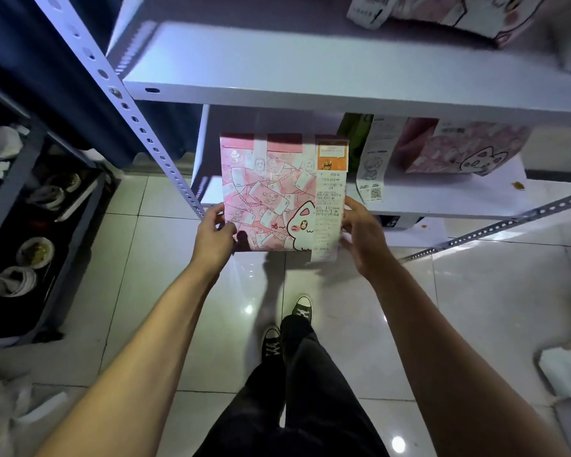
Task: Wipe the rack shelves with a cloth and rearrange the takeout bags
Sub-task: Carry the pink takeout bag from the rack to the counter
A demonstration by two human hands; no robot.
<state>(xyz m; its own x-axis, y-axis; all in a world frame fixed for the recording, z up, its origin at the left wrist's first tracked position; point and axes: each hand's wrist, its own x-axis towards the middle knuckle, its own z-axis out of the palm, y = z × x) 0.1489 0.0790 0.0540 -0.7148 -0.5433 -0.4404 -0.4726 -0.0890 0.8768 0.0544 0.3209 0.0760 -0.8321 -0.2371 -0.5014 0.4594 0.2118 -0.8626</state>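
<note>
Head view: the left hand (213, 234) and right hand (363, 235) each have their grip clamped on a side edge of a pink takeout bag (271, 192) with a receipt (328, 212), held in front of the lower rack shelf (442, 206); another bag (465, 150), somewhat blurred, seems to rest on that shelf

Bare forearms, black trousers (307, 390), black lace-up canvas sneakers (271, 344) with white toecaps.

My white rack's lower shelf (449, 196) carries a pink cat-print takeout bag (459, 150) with a long receipt (374, 159) and a green bag (355, 140) beside it. The upper shelf (277, 70) holds another pink bag (468, 14).
</note>
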